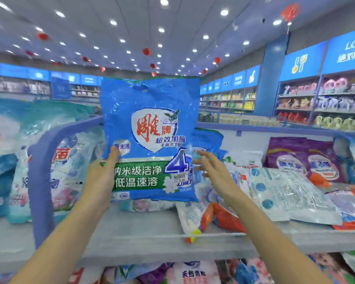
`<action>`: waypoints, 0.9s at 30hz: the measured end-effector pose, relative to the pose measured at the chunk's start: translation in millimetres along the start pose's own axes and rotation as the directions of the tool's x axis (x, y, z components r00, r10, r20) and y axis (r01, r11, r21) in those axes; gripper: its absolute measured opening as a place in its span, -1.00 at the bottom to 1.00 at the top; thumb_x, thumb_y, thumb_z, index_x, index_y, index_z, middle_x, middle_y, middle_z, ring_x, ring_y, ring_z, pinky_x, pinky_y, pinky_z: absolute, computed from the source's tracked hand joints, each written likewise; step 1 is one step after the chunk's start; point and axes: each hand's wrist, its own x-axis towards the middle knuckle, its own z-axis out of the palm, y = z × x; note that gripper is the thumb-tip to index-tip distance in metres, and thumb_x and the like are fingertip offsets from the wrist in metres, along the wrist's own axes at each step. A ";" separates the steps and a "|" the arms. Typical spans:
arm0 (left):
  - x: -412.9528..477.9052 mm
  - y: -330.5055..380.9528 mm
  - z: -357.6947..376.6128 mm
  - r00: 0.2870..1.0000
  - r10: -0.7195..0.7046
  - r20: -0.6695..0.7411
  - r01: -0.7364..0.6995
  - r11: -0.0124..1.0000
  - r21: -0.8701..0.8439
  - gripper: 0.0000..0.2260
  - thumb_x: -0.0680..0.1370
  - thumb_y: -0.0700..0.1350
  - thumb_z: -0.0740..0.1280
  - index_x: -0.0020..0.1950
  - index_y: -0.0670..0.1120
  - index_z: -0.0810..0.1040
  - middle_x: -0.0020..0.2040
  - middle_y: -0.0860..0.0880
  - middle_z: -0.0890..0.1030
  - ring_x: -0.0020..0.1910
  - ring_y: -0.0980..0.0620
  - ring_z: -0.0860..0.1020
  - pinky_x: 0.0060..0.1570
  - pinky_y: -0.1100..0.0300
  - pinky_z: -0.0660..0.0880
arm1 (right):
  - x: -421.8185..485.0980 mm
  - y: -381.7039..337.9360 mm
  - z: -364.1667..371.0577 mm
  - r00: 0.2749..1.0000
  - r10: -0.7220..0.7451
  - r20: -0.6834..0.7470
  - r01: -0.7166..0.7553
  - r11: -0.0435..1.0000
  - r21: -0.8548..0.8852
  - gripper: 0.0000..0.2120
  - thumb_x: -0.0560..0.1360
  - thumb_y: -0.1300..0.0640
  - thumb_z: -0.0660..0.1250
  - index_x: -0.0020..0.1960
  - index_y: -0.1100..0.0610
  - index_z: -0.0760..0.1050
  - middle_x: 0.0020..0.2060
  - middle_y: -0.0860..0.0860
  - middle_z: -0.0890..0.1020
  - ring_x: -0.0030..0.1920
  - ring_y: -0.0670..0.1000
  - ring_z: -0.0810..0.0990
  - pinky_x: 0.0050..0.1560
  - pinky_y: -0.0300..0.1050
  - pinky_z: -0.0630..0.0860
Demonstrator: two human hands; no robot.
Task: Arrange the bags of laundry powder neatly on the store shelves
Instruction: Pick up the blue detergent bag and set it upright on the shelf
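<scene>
I hold a blue bag of laundry powder [150,128] upright in front of the top shelf [152,232]. My left hand [103,173] grips its lower left edge, thumb on the front. My right hand [213,171] hovers at the bag's lower right corner, fingers spread, apparently not gripping it. Behind the bag stands another blue bag [208,140], mostly hidden. Several bags lie flat and untidy on the shelf to the right: a clear white one [291,193], an orange and white one [211,218] and a purple one [303,158] leaning at the back.
A blue shelf divider [41,181] stands left of my left arm, with teal and white bags [68,173] beyond it. More bags fill the lower shelf [193,271]. Stocked wall shelves [324,103] run along the far right of the store.
</scene>
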 end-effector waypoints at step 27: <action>40.3 -4.9 -27.6 0.976 0.065 -0.207 -0.057 0.997 0.044 -0.71 0.58 0.14 0.17 -0.22 -0.01 0.47 -0.51 0.05 0.60 -0.62 0.16 0.53 -0.56 0.28 0.46 | 119.4 36.1 5.0 0.872 -0.333 0.359 0.473 0.379 -0.795 -0.64 0.58 -0.12 0.09 -0.31 0.04 0.22 -0.41 -0.03 0.38 -0.24 0.09 0.46 -0.32 -0.07 0.19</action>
